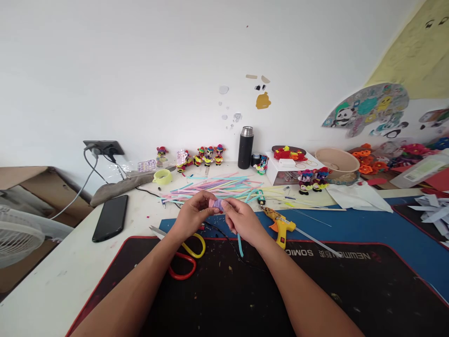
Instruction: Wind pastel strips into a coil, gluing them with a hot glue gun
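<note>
Between my two hands is a small pink and purple roll [218,204], which looks like wound pipe cleaner. My left hand [196,211] pinches its left end with thumb and fingers. The right end is gripped by my right hand [242,219], whose curled fingers hide part of it. A light blue pipe cleaner [240,245] hangs down below my right hand; where its upper end goes is hidden. Scissors with red and yellow handles [182,267] lie beside my left wrist. To the right of my right hand rests a yellow glue gun [280,225].
Loose pastel pipe cleaners [210,186] are heaped behind my hands. A black mat [224,299] covers the front. Around stand a black flask [246,149], small figurines [209,155], a tape roll [162,176], a phone [111,218], a white box [293,166] and a fan [19,234] at left.
</note>
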